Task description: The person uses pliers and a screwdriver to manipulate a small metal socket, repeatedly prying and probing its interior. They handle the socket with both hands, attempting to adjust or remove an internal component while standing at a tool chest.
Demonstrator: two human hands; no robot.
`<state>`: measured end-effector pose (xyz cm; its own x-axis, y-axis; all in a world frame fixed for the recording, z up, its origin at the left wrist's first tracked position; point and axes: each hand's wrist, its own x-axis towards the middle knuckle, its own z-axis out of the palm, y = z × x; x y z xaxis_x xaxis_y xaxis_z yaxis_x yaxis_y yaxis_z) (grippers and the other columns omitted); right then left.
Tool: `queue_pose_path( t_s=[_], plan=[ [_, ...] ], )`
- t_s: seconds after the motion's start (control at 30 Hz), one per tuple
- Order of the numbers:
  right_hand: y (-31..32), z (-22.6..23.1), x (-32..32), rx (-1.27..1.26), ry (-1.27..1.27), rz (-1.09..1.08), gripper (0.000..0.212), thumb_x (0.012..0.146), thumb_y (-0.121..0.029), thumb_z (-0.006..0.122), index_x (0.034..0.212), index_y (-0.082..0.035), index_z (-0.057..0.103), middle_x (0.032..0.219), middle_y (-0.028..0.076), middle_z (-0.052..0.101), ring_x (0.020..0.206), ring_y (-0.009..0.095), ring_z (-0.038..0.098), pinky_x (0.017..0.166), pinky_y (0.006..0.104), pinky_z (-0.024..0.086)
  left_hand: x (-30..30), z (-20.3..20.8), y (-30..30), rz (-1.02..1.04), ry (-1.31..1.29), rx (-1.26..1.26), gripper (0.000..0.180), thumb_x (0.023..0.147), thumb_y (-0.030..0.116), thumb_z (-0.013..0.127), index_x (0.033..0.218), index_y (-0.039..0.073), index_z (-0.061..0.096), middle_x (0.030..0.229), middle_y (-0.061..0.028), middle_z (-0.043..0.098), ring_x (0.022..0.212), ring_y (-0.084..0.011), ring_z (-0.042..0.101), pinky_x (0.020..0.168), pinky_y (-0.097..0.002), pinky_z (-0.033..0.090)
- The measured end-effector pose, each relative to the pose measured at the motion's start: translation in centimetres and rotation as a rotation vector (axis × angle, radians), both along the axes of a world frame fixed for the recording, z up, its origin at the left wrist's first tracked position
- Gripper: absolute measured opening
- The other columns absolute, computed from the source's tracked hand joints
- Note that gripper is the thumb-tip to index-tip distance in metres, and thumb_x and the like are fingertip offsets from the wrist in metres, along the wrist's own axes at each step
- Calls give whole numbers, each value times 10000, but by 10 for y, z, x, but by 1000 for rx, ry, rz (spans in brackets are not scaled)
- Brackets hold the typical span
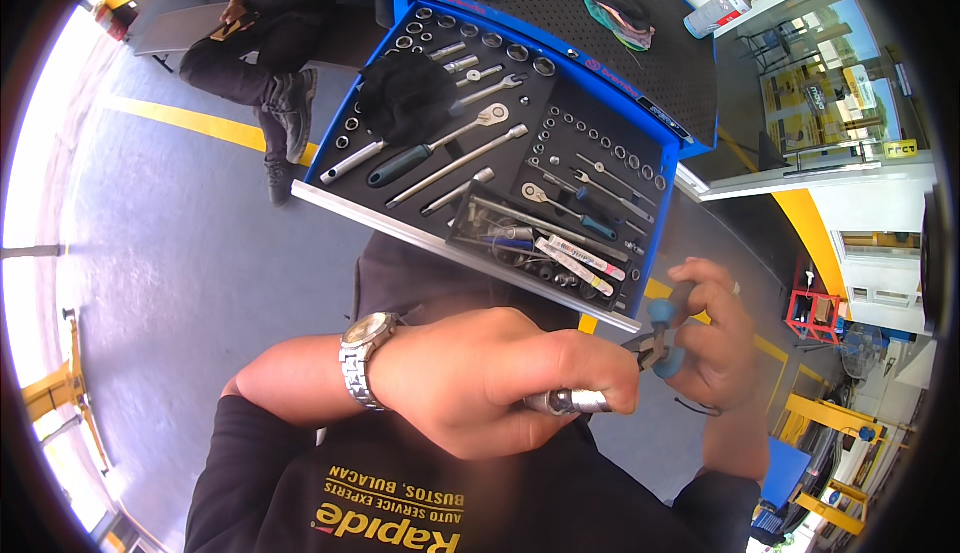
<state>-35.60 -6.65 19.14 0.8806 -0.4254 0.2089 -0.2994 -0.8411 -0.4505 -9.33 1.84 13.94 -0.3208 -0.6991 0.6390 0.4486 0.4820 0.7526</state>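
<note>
The left hand (510, 378) reaches across the chest from the left, elbow bent, its back turned upward and its knuckles level with the forearm; a metal watch (368, 338) sits at the wrist. Its fingers are curled into a fist around a shiny metal cylinder (580, 401), whose side shows below the forefinger.

The right hand (715, 338) rises from the lower right, forearm near upright, fingers bent and loosely wrapped about the blue-and-black handles of pliers (652, 349); it is slightly blurred, and the handles stand apart. The pliers' metal head points left, right beside the left hand's fingertip; whether it grips anything I cannot tell.

Both tools are in the air, on the person's side of the pulled-out drawer (400, 232), the pliers just off its near right corner. Inside, a black cloth item (405, 98) lies toward the left edge, and a clear box (470, 213) along the near edge.
</note>
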Motion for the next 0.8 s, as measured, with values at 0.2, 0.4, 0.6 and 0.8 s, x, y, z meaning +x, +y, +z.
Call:
queue_pose_path(
  t_s=[0.2,0.4,0.6,0.8],
  plan=[
    [0,3,0,-52,-3,7,417,735,-347,765,582,-64,499,731,68,498,983,342,570,808,458,437,0,-1,1,38,-14,-44,321,833,-61,568,1145,-7,514,963,-125,679,579,-231,652,490,-300,504],
    [0,7,2,-78,5,30,372,695,-294,784,613,-67,501,729,64,476,979,349,573,771,454,436,1,0,1,56,-19,-42,339,822,-84,581,1144,-6,507,968,-132,675,580,-237,652,493,-300,507],
    [-2,20,5,-113,65,49,360,653,-267,796,639,-58,503,742,70,465,963,361,578,727,465,441,2,1,1,62,-15,-46,350,814,-96,583,1143,-7,501,981,-142,669,579,-239,649,495,-302,509],
    [-3,37,9,-127,129,56,358,606,-253,794,606,-57,494,727,71,480,979,361,580,760,501,433,4,1,2,26,-16,-26,350,809,-99,580,1137,0,506,998,-145,665,582,-238,649,502,-303,513]
  ],
)
